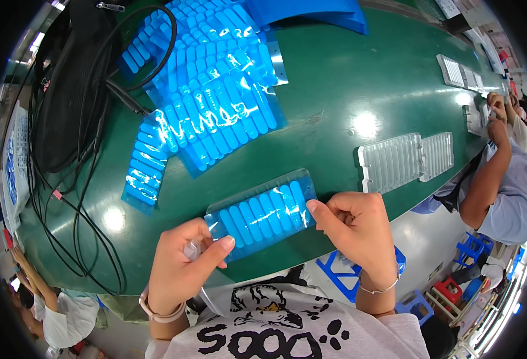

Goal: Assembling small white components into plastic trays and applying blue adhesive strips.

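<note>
Both my hands hold one clear plastic tray of blue oblong parts [263,214] over the near edge of the green table [335,78]. My left hand [182,266] pinches its left end, thumb on top. Its right end is gripped by my right hand [353,230], fingers curled. A clear film or second tray layer seems to lie over the blue parts. Just beyond, a fanned pile of similar blue-filled trays [203,102] lies across the table's left-middle.
Empty clear ribbed trays [404,158] lie to the right of my hands. More clear trays [461,75] sit far right, near another person's arm [485,179]. A black bag with cables [75,96] covers the left side. Another person's hand [27,272] shows at lower left.
</note>
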`<state>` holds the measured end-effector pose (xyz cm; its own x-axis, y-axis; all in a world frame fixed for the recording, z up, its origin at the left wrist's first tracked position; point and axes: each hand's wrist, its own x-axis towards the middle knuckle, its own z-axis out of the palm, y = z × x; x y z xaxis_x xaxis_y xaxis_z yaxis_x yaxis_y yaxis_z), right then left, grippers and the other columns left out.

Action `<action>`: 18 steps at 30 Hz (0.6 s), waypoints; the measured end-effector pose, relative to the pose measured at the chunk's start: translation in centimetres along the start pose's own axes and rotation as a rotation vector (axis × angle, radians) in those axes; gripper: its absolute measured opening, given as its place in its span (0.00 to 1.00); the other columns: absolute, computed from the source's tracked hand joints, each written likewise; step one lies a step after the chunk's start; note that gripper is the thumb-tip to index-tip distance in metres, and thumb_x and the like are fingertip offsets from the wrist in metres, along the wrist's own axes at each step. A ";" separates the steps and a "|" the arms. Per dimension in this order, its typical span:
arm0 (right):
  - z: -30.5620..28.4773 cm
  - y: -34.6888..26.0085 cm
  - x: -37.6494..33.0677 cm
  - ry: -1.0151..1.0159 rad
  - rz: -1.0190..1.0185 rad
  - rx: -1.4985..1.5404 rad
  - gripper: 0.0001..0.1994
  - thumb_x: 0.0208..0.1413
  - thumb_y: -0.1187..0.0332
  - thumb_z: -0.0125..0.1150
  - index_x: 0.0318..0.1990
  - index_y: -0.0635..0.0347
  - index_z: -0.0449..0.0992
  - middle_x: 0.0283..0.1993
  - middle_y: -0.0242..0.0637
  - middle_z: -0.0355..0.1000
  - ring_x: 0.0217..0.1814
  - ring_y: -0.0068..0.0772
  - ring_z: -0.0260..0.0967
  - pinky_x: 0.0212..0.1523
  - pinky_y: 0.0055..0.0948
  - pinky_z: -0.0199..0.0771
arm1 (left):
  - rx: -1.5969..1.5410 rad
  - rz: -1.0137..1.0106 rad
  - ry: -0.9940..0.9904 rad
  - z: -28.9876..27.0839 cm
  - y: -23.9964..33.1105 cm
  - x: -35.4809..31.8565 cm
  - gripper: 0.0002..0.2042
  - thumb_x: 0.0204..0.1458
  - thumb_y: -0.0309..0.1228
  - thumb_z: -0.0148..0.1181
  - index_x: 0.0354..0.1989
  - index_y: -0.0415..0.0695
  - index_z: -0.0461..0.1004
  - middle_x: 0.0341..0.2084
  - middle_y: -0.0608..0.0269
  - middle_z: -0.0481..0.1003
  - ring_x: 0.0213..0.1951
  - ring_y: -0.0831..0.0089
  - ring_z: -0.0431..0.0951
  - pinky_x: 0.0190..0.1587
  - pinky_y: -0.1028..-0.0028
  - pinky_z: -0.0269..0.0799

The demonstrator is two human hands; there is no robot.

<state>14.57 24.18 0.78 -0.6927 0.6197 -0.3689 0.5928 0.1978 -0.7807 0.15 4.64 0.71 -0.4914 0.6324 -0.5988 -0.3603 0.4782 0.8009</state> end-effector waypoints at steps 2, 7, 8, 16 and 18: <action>-0.2 -0.5 0.2 -0.024 0.003 -0.033 0.15 0.49 0.71 0.63 0.14 0.70 0.72 0.10 0.32 0.65 0.11 0.10 0.51 0.12 0.18 0.45 | -0.031 0.007 0.008 0.1 0.0 0.2 0.06 0.50 0.26 0.62 0.27 0.37 0.73 0.20 0.66 0.73 0.21 0.83 0.72 0.23 0.82 0.64; -0.3 -0.4 0.4 -0.044 0.026 -0.066 0.16 0.50 0.71 0.63 0.14 0.70 0.72 0.10 0.32 0.65 0.11 0.10 0.52 0.12 0.18 0.45 | -0.018 0.002 0.006 0.2 0.2 0.3 0.06 0.50 0.26 0.62 0.27 0.37 0.72 0.19 0.67 0.73 0.20 0.84 0.71 0.22 0.83 0.62; -0.3 -0.4 0.5 -0.047 0.032 -0.055 0.16 0.50 0.71 0.63 0.14 0.70 0.72 0.09 0.32 0.65 0.10 0.10 0.51 0.12 0.18 0.45 | -0.018 -0.006 0.007 0.2 0.2 0.3 0.06 0.50 0.26 0.62 0.27 0.37 0.72 0.19 0.67 0.73 0.20 0.84 0.71 0.22 0.83 0.62; -0.2 -0.5 0.8 -0.058 0.044 -0.059 0.17 0.48 0.69 0.62 0.13 0.69 0.70 0.06 0.38 0.58 0.06 0.24 0.50 0.13 0.25 0.48 | 0.009 -0.016 0.011 0.1 0.1 0.2 0.07 0.49 0.27 0.62 0.26 0.38 0.72 0.16 0.67 0.73 0.19 0.85 0.71 0.21 0.83 0.61; -0.3 -0.7 0.7 -0.050 0.052 -0.043 0.17 0.48 0.69 0.62 0.13 0.70 0.70 0.06 0.39 0.58 0.06 0.25 0.50 0.13 0.25 0.49 | 0.001 -0.017 0.016 0.1 0.0 0.3 0.07 0.49 0.27 0.62 0.25 0.38 0.72 0.16 0.66 0.73 0.19 0.85 0.71 0.21 0.83 0.61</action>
<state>13.77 24.68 1.19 -0.6796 0.5913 -0.4342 0.6447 0.1991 -0.7380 0.12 4.91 0.58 -0.4984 0.6143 -0.6117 -0.3680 0.4890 0.7909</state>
